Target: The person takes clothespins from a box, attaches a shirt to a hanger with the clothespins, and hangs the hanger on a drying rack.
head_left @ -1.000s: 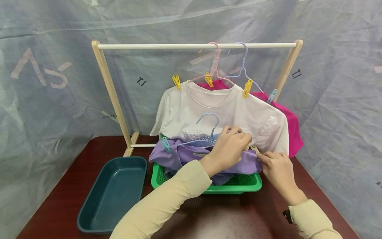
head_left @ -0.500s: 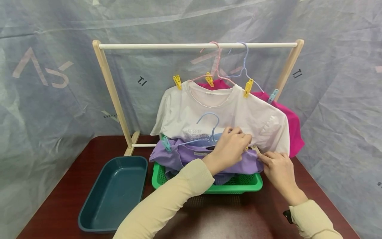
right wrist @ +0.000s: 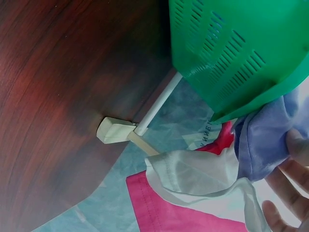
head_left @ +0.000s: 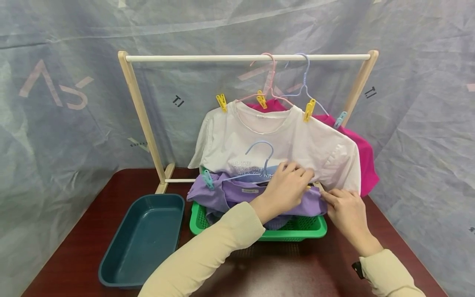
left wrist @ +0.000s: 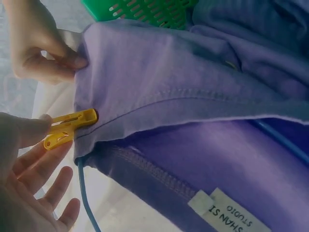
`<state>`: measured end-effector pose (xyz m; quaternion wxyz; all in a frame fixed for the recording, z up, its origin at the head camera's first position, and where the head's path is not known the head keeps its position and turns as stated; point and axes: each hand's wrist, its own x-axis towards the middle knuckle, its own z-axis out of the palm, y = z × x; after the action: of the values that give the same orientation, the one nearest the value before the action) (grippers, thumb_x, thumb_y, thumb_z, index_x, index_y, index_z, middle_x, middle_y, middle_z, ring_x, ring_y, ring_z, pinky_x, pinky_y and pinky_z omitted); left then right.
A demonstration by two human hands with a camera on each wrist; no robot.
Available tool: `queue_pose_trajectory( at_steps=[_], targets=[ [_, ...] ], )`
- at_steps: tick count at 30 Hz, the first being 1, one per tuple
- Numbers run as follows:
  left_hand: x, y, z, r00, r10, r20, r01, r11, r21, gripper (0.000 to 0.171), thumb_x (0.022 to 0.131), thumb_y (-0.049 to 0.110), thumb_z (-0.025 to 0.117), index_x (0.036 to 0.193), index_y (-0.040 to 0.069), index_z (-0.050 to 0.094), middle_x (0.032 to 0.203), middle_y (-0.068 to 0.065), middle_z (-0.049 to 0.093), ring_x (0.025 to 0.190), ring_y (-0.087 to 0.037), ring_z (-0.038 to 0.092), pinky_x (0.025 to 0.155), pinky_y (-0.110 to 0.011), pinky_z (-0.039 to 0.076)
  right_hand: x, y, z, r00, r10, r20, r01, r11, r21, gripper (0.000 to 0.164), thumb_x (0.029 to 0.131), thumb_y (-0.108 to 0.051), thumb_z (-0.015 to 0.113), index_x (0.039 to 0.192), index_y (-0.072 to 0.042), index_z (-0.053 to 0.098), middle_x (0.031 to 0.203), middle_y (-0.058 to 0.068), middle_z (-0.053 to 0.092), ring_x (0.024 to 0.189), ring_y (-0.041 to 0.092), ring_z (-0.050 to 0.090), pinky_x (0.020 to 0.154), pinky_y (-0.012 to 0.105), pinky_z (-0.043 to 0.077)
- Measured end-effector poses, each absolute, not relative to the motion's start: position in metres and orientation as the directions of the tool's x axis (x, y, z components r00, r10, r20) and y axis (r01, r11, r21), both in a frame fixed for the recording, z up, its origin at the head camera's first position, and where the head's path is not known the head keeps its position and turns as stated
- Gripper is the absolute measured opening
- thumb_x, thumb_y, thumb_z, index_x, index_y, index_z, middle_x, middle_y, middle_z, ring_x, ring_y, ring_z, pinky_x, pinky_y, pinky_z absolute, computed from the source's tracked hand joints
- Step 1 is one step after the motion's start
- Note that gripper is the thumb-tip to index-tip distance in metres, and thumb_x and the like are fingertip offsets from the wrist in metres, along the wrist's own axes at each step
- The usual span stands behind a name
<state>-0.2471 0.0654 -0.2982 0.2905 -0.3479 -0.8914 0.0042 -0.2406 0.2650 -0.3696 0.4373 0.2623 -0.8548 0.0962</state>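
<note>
A purple shirt (head_left: 237,192) lies over the green basket, a blue hanger (head_left: 267,154) inside its neckline and a teal clothespin (head_left: 208,180) on its left shoulder. My left hand (head_left: 285,185) pinches a yellow clothespin (left wrist: 67,126) between thumb and finger. The clip end sits over the shirt's shoulder edge, beside the hanger wire, as the left wrist view shows. At the sleeve end on the right, my right hand (head_left: 345,208) pinches the purple cloth. Most of the clothespin is hidden behind the left hand in the head view.
Behind, a white T-shirt (head_left: 259,128) and a magenta garment (head_left: 365,165) hang on hangers from the rack's white rail (head_left: 208,58), with yellow and light blue clothespins on them. The green basket (head_left: 293,236) stands in front, and a dark teal tray (head_left: 105,264) at left.
My left hand has dipped very slightly at the shirt's shoulder, still on the yellow clothespin. The right hand keeps its pinch on the sleeve end.
</note>
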Motion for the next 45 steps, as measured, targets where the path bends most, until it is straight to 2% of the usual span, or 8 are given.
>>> queue_pose_trajectory(
  at_steps=[10, 21, 27, 37, 45],
  targets=[
    [-0.239, 0.054, -0.295, -0.576, 0.605, 0.550, 0.605, 0.768, -0.211, 0.026, 0.090, 0.033, 0.052, 0.115, 0.024, 0.052, 0.106, 0.010, 0.060, 0.104, -0.012, 0.051, 0.089, -0.031, 0.038, -0.241, 0.265, -0.371, -0.496, -0.365, 0.788, -0.520, 0.852, 0.067, 0.022, 0.063, 0.002, 0.062, 0.081, -0.003, 0.073, 0.066, 0.006, 0.064, 0.059, 0.028, 0.057, 0.060, 0.040, 0.037],
    [-0.223, 0.019, -0.297, -0.539, 0.652, 0.533, 0.682, 0.709, -0.178, 0.035, 0.089, 0.039, 0.055, 0.119, 0.022, 0.055, 0.113, 0.009, 0.060, 0.106, -0.013, 0.049, 0.090, -0.032, 0.039, -0.240, 0.264, -0.369, -0.482, -0.370, 0.795, -0.528, 0.846, 0.074, 0.020, 0.066, 0.000, 0.061, 0.082, -0.003, 0.072, 0.066, 0.007, 0.064, 0.059, 0.028, 0.057, 0.062, 0.041, 0.037],
    [-0.216, -0.008, -0.305, -0.537, 0.653, 0.533, 0.700, 0.698, -0.151, 0.032, 0.089, 0.035, 0.055, 0.118, 0.020, 0.057, 0.110, 0.007, 0.062, 0.106, -0.015, 0.051, 0.090, -0.033, 0.040, -0.240, 0.264, -0.368, -0.483, -0.368, 0.795, -0.525, 0.848, 0.074, 0.020, 0.066, 0.000, 0.061, 0.082, -0.003, 0.072, 0.066, 0.008, 0.064, 0.059, 0.029, 0.057, 0.062, 0.041, 0.037],
    [-0.210, -0.058, -0.311, -0.547, 0.573, 0.611, 0.714, 0.700, -0.017, 0.022, 0.087, 0.025, 0.058, 0.108, 0.018, 0.062, 0.101, 0.007, 0.064, 0.098, -0.013, 0.053, 0.086, -0.033, 0.040, -0.240, 0.263, -0.369, -0.488, -0.354, 0.798, -0.515, 0.855, 0.064, 0.015, 0.069, -0.003, 0.063, 0.082, -0.002, 0.072, 0.066, 0.009, 0.065, 0.059, 0.029, 0.058, 0.061, 0.041, 0.036],
    [-0.208, -0.099, -0.306, -0.595, 0.468, 0.653, 0.656, 0.752, 0.060, 0.022, 0.086, 0.021, 0.059, 0.107, 0.015, 0.062, 0.103, 0.002, 0.065, 0.099, -0.017, 0.054, 0.083, -0.038, 0.041, -0.241, 0.261, -0.369, -0.487, -0.340, 0.805, -0.514, 0.856, 0.051, 0.012, 0.071, -0.004, 0.065, 0.081, -0.001, 0.070, 0.066, 0.011, 0.066, 0.059, 0.030, 0.059, 0.060, 0.042, 0.037]
  ],
)
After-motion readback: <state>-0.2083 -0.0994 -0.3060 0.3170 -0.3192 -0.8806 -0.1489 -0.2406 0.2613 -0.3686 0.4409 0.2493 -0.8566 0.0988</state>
